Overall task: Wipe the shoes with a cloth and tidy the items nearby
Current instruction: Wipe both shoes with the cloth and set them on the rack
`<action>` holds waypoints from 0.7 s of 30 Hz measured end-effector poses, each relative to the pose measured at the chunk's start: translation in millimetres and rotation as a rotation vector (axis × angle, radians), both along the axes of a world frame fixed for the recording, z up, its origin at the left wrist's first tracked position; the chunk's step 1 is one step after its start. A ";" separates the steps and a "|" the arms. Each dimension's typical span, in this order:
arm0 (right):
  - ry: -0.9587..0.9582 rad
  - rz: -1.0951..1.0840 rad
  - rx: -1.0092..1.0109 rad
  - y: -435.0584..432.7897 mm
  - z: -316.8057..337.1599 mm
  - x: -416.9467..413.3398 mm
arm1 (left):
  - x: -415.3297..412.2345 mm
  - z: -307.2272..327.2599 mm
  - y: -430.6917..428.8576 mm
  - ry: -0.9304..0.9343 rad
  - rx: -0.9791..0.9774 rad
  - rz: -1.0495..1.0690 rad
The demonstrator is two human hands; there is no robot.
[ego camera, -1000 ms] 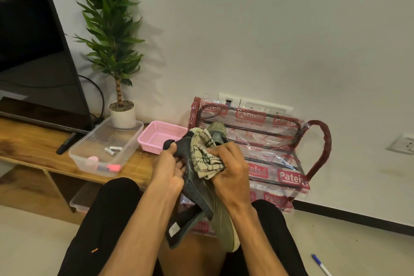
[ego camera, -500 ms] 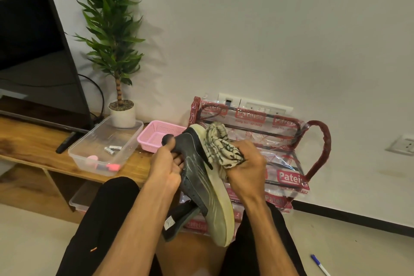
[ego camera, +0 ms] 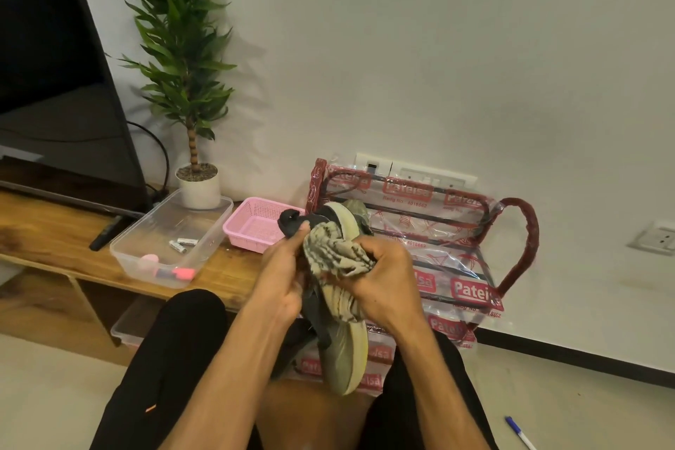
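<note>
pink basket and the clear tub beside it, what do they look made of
Pink basket: likely moulded plastic, fairly matt; its walls and floor are a fine perforated lattice. Clear tub: probably thin transparent plastic, glossy; the batteries inside and the wooden top beneath show through it.

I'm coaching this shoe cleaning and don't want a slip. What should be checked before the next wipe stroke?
1. Left hand grips the dark grey sneaker with a cream sole: ok.
2. Right hand is curled round the striped beige cloth: ok.
3. Cloth is touching the sneaker at its sole edge: ok.
4. Sneaker is held off the lap, with room to turn: ok.
5. Covered part of the sole is already clean: cannot tell, as the cloth and hands hide it.
6. White pen with a blue cap is tidied away: not ok, it lies loose.
</note>
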State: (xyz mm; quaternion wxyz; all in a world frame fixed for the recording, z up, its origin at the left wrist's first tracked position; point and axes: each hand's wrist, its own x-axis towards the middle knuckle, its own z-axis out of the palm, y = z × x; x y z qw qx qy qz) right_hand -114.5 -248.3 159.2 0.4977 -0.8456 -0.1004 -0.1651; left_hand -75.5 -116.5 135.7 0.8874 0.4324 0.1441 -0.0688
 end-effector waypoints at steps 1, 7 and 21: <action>-0.026 -0.010 -0.036 2.4 -0.7 -1.4 | 1.5 1.3 -1.3 0.006 -0.008 0.023; -0.284 -0.298 0.009 17.9 5.7 12.5 | -3.3 3.7 -14.5 -0.005 -0.023 0.060; -0.262 -0.294 -0.059 17.2 4.2 15.8 | 4.7 4.9 -21.0 0.070 -0.137 0.142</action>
